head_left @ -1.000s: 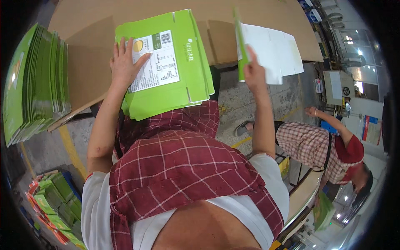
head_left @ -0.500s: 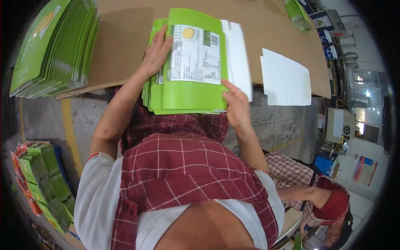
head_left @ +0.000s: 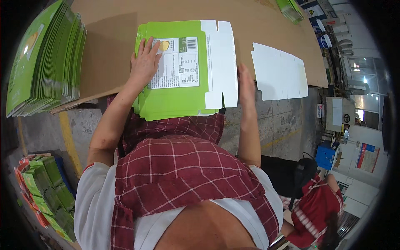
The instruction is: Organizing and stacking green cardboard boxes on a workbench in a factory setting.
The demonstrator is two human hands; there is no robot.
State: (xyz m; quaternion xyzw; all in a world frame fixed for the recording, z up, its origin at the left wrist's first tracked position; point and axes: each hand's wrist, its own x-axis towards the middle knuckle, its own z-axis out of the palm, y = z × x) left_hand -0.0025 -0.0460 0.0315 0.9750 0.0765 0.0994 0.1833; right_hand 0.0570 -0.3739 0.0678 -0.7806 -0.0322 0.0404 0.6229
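Left hand (head_left: 145, 62) flat on green carton blanks (head_left: 177, 98), right hand (head_left: 246, 85) beside

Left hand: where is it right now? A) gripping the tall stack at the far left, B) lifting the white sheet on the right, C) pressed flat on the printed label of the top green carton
C: the left hand lies spread on the top green carton, fingers reaching onto its label.

Place: a packaging workshop or factory floor.
Desk: covered in brown cardboard (head_left: 266, 16), with tall stacks of flat green cartons (head_left: 41, 62).
Floor: bare concrete with a yellow painted line (head_left: 68, 141).
Surroundings: bundled green cartons (head_left: 46, 187) below left, machinery (head_left: 339, 116) at right.
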